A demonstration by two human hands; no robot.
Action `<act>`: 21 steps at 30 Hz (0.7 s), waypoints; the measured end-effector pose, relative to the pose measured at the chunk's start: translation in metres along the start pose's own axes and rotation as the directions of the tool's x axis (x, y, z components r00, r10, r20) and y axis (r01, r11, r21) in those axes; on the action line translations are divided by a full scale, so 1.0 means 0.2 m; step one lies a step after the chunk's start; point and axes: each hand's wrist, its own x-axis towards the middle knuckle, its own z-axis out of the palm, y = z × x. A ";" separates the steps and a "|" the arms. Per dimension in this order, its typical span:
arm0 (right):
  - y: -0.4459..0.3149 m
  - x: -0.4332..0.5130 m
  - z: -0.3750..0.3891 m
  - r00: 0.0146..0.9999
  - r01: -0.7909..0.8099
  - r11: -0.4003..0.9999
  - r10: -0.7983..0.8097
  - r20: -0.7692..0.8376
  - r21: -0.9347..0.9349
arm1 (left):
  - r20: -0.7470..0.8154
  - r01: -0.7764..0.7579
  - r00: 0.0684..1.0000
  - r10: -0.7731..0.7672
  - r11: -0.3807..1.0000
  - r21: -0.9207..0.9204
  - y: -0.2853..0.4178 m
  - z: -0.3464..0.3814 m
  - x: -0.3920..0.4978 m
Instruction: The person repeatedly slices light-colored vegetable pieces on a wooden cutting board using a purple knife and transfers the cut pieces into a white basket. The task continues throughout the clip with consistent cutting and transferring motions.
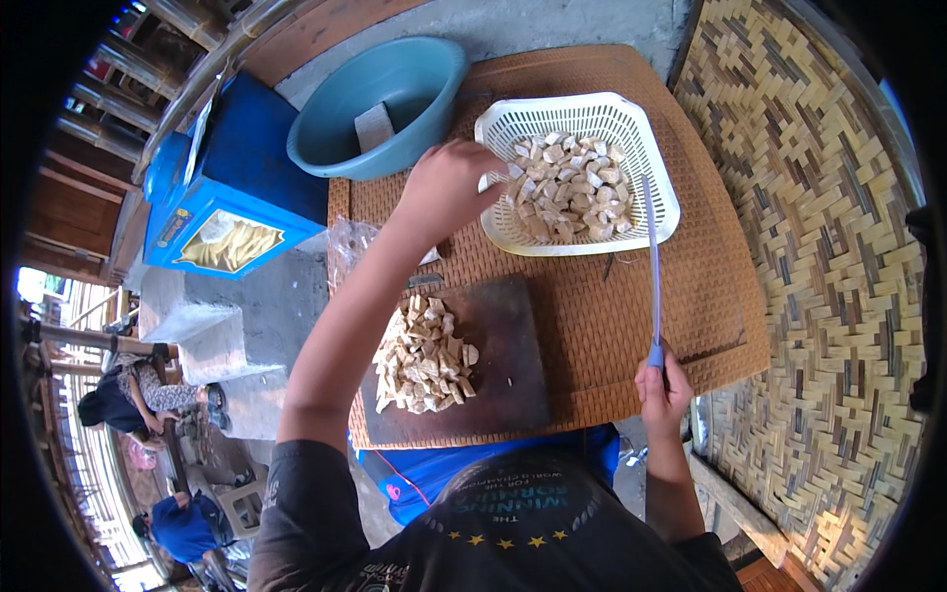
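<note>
My left hand (455,181) is at the left side of a white slatted plastic basket (655,159), its fingers and thumb closed around the rim. Inside the basket lies a heap of pale brown and whitish cut chunks (570,185). My right hand (664,381) grips a knife (654,296) by its light blue-violet handle. The long blade points away from me, its tip over the basket's right wall. Closer to me, a dark cutting board (510,355) bears a pile of smaller cream-coloured cut pieces (425,359).
The woven-pattern table (592,318) carries a teal basin (311,140) with a pale block (374,127) inside, and a clear plastic bag (348,244). A blue box (244,148) stands at the left. A woven bamboo wall (806,296) borders the right. Two people sit at the lower left.
</note>
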 end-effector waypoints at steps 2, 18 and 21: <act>0.00 0.00 0.00 0.999 -0.013 0.999 0.014 -0.037 0.030 | 0.104 0.039 0.994 -0.045 0.997 0.063 -0.08 0.11 0.17; 0.01 0.00 0.00 0.999 -0.026 0.997 0.029 -0.038 0.075 | 0.324 0.105 0.937 -0.129 0.990 0.089 -0.16 0.19 0.26; 0.01 0.01 0.00 0.999 0.006 0.996 -0.003 -0.034 0.085 | 0.216 0.142 0.973 -0.088 0.957 -0.251 -0.07 0.04 0.13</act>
